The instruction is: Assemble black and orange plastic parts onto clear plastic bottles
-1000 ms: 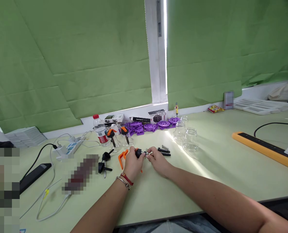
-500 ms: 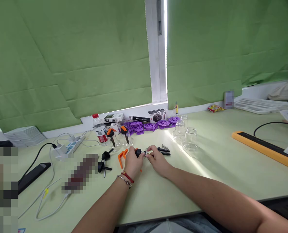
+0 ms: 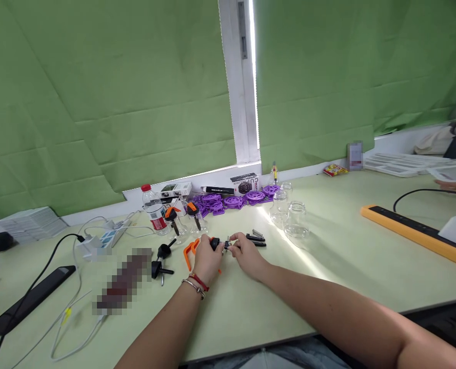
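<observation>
My left hand [image 3: 207, 256] is closed around a black round part with a thin metal shaft [image 3: 215, 243], which points right. At the shaft's end my right hand [image 3: 245, 253] pinches a small dark and metal piece [image 3: 226, 245], too small to name; the fingertips of both hands nearly meet there. Orange crank-shaped pieces [image 3: 188, 255] lie just left of my left hand and are partly hidden by it. Beyond my right hand are black rod-like parts [image 3: 255, 238] and a metal spring [image 3: 257, 232]. Two more black round parts with rods [image 3: 163, 250] lie farther left.
Clear glass jars [image 3: 297, 220] stand at the back right of my hands. Two jars with black and orange tops [image 3: 193, 209] and a red-capped bottle [image 3: 154, 210] stand at the back left. Purple plastic parts [image 3: 233, 202] line the wall. Cables and an orange-edged power strip [image 3: 412, 230] flank the table.
The view has shifted slightly, so most things sit a little farther left. Both hands keep their grips, with only small finger movement. Other people's hands now show at the left and right edges.
</observation>
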`<control>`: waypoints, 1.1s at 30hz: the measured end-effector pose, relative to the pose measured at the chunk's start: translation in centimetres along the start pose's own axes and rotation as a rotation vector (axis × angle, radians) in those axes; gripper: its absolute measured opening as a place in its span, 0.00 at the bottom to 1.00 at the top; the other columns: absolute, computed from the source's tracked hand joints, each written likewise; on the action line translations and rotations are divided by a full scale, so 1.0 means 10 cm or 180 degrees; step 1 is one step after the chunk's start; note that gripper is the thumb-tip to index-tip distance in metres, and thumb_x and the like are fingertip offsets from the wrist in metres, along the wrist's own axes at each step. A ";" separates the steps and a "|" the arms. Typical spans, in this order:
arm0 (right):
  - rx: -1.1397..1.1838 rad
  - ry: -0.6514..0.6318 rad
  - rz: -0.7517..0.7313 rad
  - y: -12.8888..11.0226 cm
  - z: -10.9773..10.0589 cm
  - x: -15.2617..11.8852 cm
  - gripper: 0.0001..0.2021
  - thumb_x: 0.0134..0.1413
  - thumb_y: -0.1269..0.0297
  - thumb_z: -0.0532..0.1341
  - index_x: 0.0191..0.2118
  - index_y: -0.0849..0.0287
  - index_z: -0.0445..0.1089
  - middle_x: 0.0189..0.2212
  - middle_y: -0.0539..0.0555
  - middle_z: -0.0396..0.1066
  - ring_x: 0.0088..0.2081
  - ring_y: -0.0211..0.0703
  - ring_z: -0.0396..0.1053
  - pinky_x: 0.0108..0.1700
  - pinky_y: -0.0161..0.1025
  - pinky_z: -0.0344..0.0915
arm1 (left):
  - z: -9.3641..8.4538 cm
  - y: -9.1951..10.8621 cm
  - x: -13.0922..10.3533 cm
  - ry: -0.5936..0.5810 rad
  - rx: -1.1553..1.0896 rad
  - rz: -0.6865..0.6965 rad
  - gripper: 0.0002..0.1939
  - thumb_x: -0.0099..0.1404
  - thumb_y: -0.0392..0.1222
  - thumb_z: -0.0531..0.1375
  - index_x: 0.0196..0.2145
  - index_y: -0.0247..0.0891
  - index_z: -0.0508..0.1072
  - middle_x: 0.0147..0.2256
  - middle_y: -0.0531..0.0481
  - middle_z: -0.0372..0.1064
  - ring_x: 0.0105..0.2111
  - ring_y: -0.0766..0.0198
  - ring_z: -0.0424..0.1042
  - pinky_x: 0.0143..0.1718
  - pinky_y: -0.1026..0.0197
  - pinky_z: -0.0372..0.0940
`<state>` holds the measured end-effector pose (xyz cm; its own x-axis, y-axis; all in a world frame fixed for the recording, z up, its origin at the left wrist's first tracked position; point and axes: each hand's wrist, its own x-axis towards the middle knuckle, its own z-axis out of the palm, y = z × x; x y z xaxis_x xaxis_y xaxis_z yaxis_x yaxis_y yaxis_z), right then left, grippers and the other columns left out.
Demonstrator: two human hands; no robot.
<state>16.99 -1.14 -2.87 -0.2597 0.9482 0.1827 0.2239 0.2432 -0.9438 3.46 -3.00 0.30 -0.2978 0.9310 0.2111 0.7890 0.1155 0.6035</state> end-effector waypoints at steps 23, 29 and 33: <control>0.1510 -0.0712 0.0802 -0.20 -0.15 -0.03 0.21 0.45 0.68 0.60 0.46 0.56 0.54 0.21 0.44 0.64 0.23 0.36 0.64 0.27 0.33 0.60 | 0.13 0.19 -0.20 0.0242 0.0767 0.0774 0.54 0.39 0.55 0.65 0.58 0.30 0.48 0.56 0.31 0.49 0.55 0.40 0.52 0.51 0.47 0.50; 0.1096 -0.0590 0.0657 -0.12 -0.12 0.02 0.21 0.45 0.68 0.60 0.47 0.55 0.55 0.20 0.43 0.62 0.21 0.34 0.60 0.25 0.31 0.55 | 0.15 0.22 -0.17 0.0227 0.1019 0.0919 0.47 0.42 0.53 0.64 0.56 0.31 0.52 0.52 0.34 0.57 0.51 0.43 0.58 0.48 0.50 0.53; 0.0913 -0.0512 0.0562 -0.13 -0.12 0.02 0.21 0.48 0.70 0.57 0.49 0.56 0.53 0.21 0.43 0.62 0.21 0.34 0.59 0.24 0.32 0.55 | 0.12 0.27 -0.16 0.0189 0.1267 0.1011 0.40 0.44 0.53 0.63 0.52 0.34 0.56 0.47 0.36 0.61 0.46 0.45 0.62 0.43 0.53 0.57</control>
<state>17.80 -1.02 -1.30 -0.3901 0.9207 -0.0138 0.0120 -0.0099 -0.9999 6.68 -3.78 0.64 -0.0309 0.9217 0.3867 0.9856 -0.0363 0.1652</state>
